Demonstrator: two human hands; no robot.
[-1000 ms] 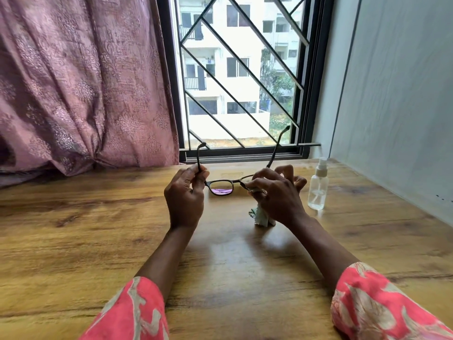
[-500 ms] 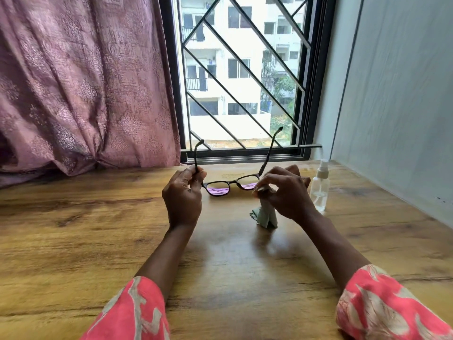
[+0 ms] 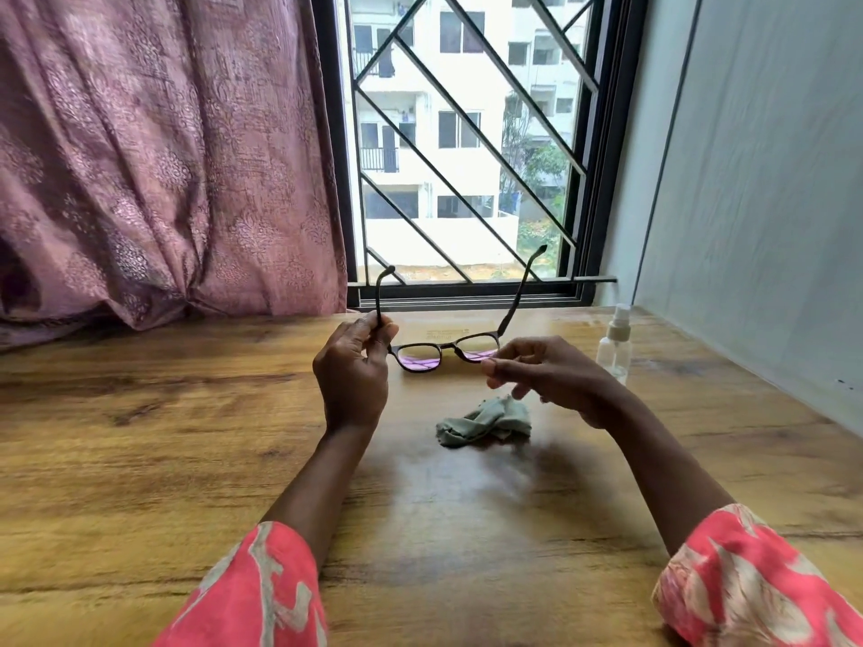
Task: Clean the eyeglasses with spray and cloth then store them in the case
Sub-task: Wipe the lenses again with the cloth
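Faintly printed table (image 3: 140, 459), unreadable, eyeglasses (image 3: 443, 354) above

The wooden table (image 3: 140, 459) has a smooth, faintly glossy grain; the cloth (image 3: 483, 420) looks soft and matt, the spray bottle (image 3: 614, 350) clear plastic.

The dark-framed eyeglasses (image 3: 446, 351) hang above the wooden table (image 3: 140, 436); the crumpled grey-green cloth (image 3: 485, 421) lies at 6 o'clock from them (on the table), the clear plastic spray bottle (image 3: 615, 344) at 3 o'clock.
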